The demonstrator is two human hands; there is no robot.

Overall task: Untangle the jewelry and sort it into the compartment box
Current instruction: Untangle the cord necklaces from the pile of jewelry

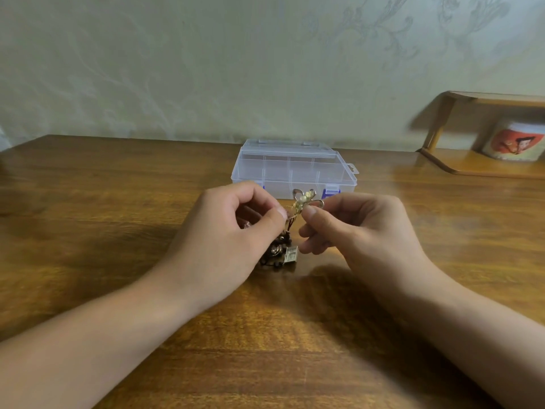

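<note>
The left hand point(236, 228) and right hand point(351, 228) are both pinching a gold flower-shaped ornament point(305, 199), lifting it off the dark jewelry tangle point(278, 253) lying on the table point(118, 216). Easing gently looks wise; the compartment box point(295, 169) is sitting closed just behind.

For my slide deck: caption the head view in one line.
Both hands, left hand and right hand, pinch a gold butterfly ornament above tangled jewelry, closed compartment box behind.

No readable text, label or number shows on anything here.
</note>
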